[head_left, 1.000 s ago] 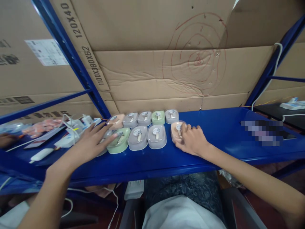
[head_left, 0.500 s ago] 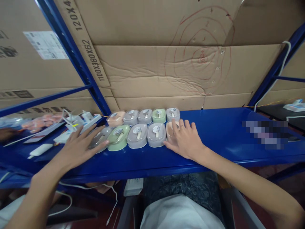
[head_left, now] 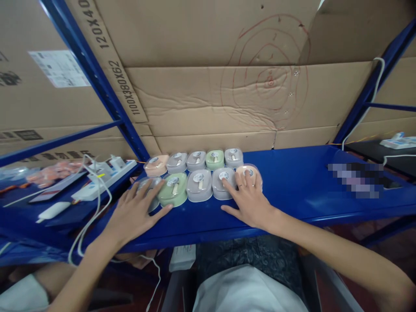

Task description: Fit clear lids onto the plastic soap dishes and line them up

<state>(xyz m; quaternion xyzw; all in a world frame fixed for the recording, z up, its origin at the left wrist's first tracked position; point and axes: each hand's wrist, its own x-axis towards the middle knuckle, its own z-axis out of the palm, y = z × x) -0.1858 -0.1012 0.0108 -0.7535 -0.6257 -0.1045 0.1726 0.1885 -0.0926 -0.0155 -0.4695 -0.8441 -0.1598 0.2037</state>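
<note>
10 rounded containers [head_left: 199, 185], clear-lidded, standing on a blue shelf [head_left: 299, 182] in 2 rows of 5: at the back, left to right, 1 peach, 2 grey, 1 green, 1 grey; in front, 1 grey, 1 green, 2 grey, 1 peach. 2 bare hands, seen over the person's shoulder: left hand [head_left: 134, 212] with fingers loosely spread over the front grey end container, thumb apart; right hand [head_left: 255, 197] with fingers fanned over the front peach lid, index reaching the neighbouring grey. Farther out, 1 white power strip [head_left: 86, 191] at left, 1 cardboard panel [head_left: 195, 99] behind.
</note>
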